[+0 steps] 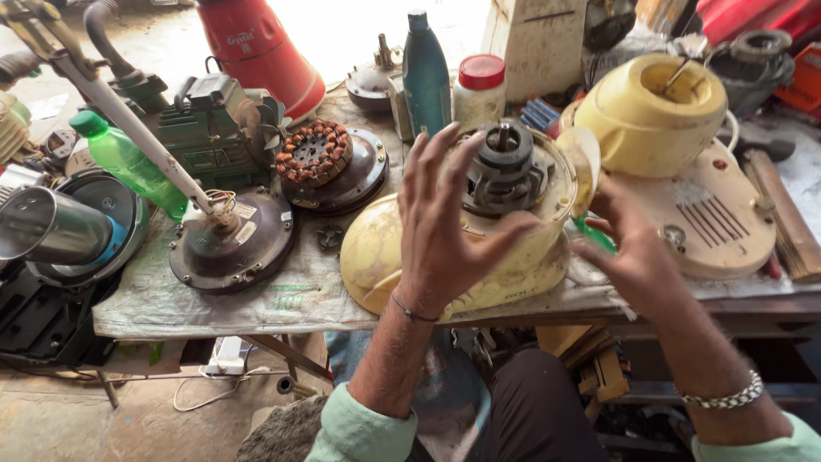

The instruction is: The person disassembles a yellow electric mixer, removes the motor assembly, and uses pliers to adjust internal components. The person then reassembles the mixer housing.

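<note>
A crowded workbench [256,312], draped in a stained sheet, is seen from above. At nine o'clock a steel cylinder [47,227] lies on its side, with a green plastic bottle [128,162] just beside it. A dark round motor plate [231,244] with a white rod [137,128] rising from it is set near a copper-wound stator [315,152] on its own dark disc. At twelve o'clock a red cone-shaped housing [256,47], a teal bottle [425,73] and a red-lidded white jar [479,90] are lined up behind.

At the centre, a yellowed appliance housing [385,257] is laid near the bench's front edge, with a grey motor [505,171] exposed in its round opening. Part of it is hidden by the left hand [440,231], which is spread wide, fingers splayed, in front of the housing; nothing is gripped. The right hand [629,252], at three o'clock, is held half open with its fingertips at the housing's right rim, and whether contact is made cannot be told. At two o'clock a second cream housing [650,120] is seated on a slotted base [710,214].
</note>
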